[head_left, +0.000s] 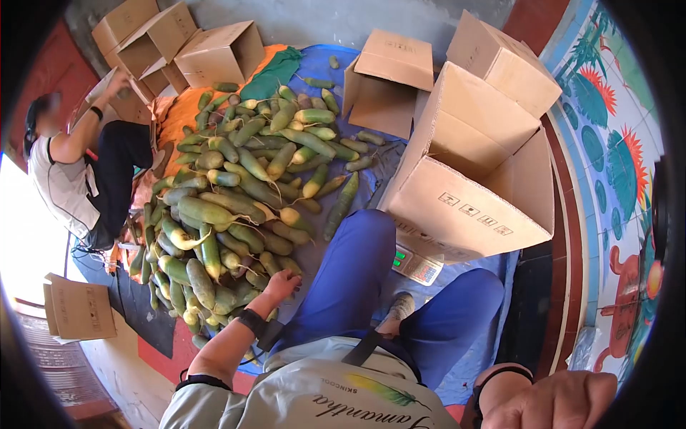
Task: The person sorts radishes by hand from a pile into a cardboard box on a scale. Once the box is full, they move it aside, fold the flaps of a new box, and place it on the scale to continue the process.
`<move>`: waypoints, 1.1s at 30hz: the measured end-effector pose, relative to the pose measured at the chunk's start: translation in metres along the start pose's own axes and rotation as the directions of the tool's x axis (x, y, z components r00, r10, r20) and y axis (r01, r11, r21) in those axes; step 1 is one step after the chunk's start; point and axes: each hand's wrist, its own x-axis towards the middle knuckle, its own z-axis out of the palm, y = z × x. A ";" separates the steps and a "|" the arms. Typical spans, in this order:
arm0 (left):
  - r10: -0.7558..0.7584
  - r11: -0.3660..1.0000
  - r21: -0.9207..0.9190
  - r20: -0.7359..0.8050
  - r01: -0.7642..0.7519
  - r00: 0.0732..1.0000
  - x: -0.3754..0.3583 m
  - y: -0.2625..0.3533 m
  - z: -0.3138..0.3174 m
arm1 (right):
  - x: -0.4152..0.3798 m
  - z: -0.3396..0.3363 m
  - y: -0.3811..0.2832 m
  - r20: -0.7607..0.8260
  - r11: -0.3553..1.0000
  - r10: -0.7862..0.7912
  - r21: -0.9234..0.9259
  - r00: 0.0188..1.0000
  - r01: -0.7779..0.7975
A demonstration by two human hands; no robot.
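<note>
A large heap of green radishes [214,207], many with pale tips, spreads over the floor to the left and ahead of me. My left hand [282,284] is at the near right edge of this heap, its fingers loosely bent and apart, beside a radish [289,264]. I see nothing held in it. At the lower right, close to the camera, my right hand [557,402] is closed in a fist. Its fingertips and palm are hidden, so any content cannot be made out. An open cardboard box [464,200] stands ahead of my right knee, on a digital scale [418,266].
More cardboard boxes stand at the back left [221,53], back right [389,86] and left [80,307]. Another person [68,164] sits left of the heap, one arm raised beside a box. Blue sheeting [486,314] lies underfoot; a painted tile wall [607,143] borders the right.
</note>
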 end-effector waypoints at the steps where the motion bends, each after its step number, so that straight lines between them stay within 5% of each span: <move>1: -0.002 1.000 0.018 -0.010 0.002 1.000 -0.003 0.005 0.000 | 0.001 0.005 -0.005 -0.094 0.993 0.117 0.009 0.989 -0.117; 11: -0.027 0.999 -0.025 0.014 0.028 1.000 0.014 -0.014 0.007 | 0.006 -0.001 0.000 -0.130 0.971 0.214 0.140 0.968 -0.195; 13: -0.038 0.999 -0.012 0.020 0.039 0.999 0.015 -0.014 0.005 | 0.010 -0.014 0.015 0.065 0.979 -0.026 0.202 0.998 0.013; 14: -0.047 0.999 0.000 0.024 0.047 0.999 0.016 -0.014 0.004 | 0.010 -0.013 0.012 0.070 0.979 -0.026 0.202 0.997 0.011; 16: -0.050 0.999 -0.014 0.019 0.050 0.999 0.015 -0.013 0.003 | 0.008 -0.009 0.001 0.002 0.989 0.116 0.089 0.993 -0.116; 20: -0.057 0.997 -0.049 0.017 0.058 0.998 0.012 -0.010 0.002 | 0.005 -0.003 -0.004 -0.044 0.989 0.149 0.024 0.988 -0.148; 23: -0.089 0.992 -0.090 0.004 0.089 0.996 0.004 0.002 0.004 | 0.013 -0.002 0.008 -0.027 0.989 0.139 0.059 0.990 -0.137; 26: -0.078 0.993 -0.084 0.012 0.079 0.997 0.007 -0.004 0.003 | 0.004 0.001 0.015 -0.116 0.998 -0.040 0.034 0.992 0.044; 29: -0.088 0.993 -0.082 0.010 0.089 0.996 0.005 -0.003 0.002 | 0.009 0.001 0.005 -0.041 0.994 0.099 -0.037 0.994 -0.101; 31: -0.094 0.992 -0.081 0.011 0.095 0.995 0.005 -0.006 0.001 | 0.005 0.016 -0.001 -0.316 0.959 0.136 -0.195 0.939 -0.205; 33: -0.099 0.992 -0.074 0.023 0.101 0.995 0.004 -0.005 0.000 | 0.006 0.010 -0.002 -0.250 0.964 0.148 -0.181 0.957 -0.197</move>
